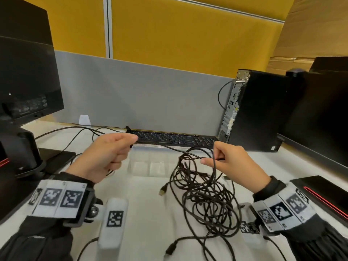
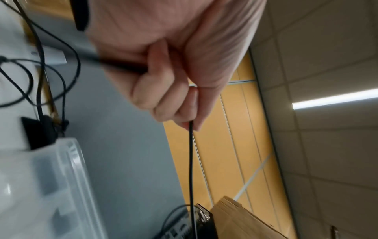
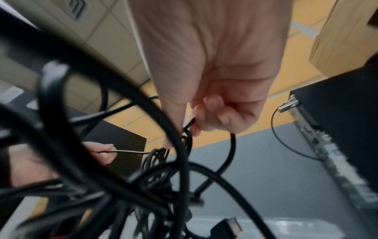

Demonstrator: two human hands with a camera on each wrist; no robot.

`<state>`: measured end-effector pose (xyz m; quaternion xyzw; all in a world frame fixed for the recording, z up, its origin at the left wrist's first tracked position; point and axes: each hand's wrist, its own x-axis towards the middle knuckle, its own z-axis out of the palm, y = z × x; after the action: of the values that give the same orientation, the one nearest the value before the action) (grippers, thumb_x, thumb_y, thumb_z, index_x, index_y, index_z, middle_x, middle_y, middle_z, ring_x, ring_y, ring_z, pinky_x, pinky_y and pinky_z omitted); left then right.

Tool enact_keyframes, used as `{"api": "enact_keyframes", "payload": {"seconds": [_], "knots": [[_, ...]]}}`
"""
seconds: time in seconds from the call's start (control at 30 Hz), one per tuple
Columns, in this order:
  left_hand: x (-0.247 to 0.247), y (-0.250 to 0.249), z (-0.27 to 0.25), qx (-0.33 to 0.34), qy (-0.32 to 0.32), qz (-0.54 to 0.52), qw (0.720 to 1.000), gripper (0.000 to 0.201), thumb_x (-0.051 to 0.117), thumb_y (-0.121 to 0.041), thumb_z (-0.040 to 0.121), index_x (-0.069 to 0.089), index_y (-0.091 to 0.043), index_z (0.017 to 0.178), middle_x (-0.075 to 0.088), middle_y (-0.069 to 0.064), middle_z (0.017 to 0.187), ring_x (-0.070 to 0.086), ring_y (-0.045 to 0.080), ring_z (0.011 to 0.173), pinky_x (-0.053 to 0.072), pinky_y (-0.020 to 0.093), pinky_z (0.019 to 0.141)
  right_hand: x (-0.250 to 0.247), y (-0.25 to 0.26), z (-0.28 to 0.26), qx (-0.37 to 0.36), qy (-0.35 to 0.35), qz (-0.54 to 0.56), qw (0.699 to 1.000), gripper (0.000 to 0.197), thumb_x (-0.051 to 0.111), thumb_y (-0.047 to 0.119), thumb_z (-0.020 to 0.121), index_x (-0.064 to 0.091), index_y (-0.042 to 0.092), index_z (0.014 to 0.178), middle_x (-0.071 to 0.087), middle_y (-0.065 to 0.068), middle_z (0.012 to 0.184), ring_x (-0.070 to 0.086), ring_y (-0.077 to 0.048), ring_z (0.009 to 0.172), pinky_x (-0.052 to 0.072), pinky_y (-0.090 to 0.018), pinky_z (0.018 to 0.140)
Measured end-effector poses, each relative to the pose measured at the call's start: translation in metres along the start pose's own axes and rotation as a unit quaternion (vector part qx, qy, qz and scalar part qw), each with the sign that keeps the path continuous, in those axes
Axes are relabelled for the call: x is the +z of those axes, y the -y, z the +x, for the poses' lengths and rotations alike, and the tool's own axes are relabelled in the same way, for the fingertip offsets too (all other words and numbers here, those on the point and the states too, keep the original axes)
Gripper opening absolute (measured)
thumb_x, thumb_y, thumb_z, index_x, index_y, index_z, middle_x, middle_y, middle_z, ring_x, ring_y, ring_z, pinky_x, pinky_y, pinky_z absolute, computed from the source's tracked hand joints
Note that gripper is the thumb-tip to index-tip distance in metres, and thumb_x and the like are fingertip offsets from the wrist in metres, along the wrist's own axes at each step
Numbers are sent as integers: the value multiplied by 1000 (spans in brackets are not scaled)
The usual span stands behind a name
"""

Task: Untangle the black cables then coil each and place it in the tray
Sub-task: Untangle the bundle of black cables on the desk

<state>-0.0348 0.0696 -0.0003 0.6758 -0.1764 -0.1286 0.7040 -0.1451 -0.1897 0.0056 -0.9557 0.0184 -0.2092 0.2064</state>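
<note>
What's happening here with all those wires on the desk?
A person is untangling a bundle of black cables at a desk. The left hand pinches one strand and draws it out sideways, while the right hand holds the top of the tangle, lifted off the white desk. The clear plastic tray sits behind the tangle, in front of the keyboard. No cable is coiled yet.
</note>
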Motion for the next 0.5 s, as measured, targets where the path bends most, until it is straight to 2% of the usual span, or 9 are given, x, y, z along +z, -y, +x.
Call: {"api": "enact_keyframes", "payload": {"seconds": [0.07, 0.13, 0.2, 0.23, 0.3, 0.37, 0.43, 0.5], "knots": [[-3, 2, 1, 3, -9, 24, 1000, 12, 54, -21, 93, 59, -16, 84, 30, -9, 50, 22, 3, 37, 17, 14, 33, -2, -3, -1, -4, -5, -16, 1000, 46, 69, 42, 78, 33, 20, 60, 33, 7, 52, 29, -10, 48, 35, -17, 53], [5, 6, 2, 18, -7, 70, 997, 10, 55, -22, 92, 62, -16, 88, 43, -5, 59, 32, 5, 44, 26, 16, 40, -1, -3, -1, -19, -3, -21, 1000, 46, 68, 43, 79, 34, 19, 60, 34, 7, 52, 30, -10, 48, 34, -17, 53], [16, 10, 0, 55, -5, 131, 990, 11, 58, -27, 90, 64, -22, 96, 60, -8, 80, 50, 8, 65, 37, 20, 57, 0, -1, -1, -37, 2, -29, 999, 44, 67, 43, 81, 36, 19, 59, 35, 7, 53, 32, -9, 49, 34, -17, 54], [22, 12, -1, 84, 0, 151, 985, 16, 60, -33, 87, 64, -27, 101, 63, -12, 93, 56, 6, 81, 41, 20, 67, 0, 2, -1, -43, 9, -32, 999, 42, 66, 43, 82, 38, 20, 59, 37, 7, 53, 35, -9, 49, 34, -16, 53], [33, 13, -4, 132, 36, 174, 975, 33, 63, -48, 80, 59, -38, 111, 58, -22, 114, 52, -6, 106, 40, 16, 84, 1, 8, -1, -47, 34, -31, 998, 35, 64, 43, 83, 46, 25, 60, 40, 8, 50, 41, -5, 50, 34, -17, 51], [48, 15, -9, 147, 99, 194, 965, 50, 61, -57, 74, 50, -45, 122, 49, -31, 124, 42, -17, 115, 34, 11, 90, 3, 19, -3, -63, 64, -33, 995, 26, 61, 43, 86, 56, 28, 66, 45, 8, 51, 44, -5, 51, 32, -19, 50], [63, 22, -12, 148, 159, 220, 951, 56, 60, -56, 72, 47, -43, 126, 49, -31, 125, 41, -18, 116, 35, 7, 88, 7, 29, -4, -90, 89, -42, 991, 18, 59, 38, 89, 67, 27, 77, 54, 6, 58, 46, -8, 53, 34, -20, 54], [73, 30, -12, 164, 183, 247, 937, 38, 68, -46, 77, 57, -35, 112, 62, -23, 107, 53, -10, 104, 40, 8, 86, 8, 35, -2, -107, 105, -22, 988, 16, 59, 31, 90, 72, 25, 83, 57, 7, 59, 47, -9, 54, 35, -18, 56]]}}
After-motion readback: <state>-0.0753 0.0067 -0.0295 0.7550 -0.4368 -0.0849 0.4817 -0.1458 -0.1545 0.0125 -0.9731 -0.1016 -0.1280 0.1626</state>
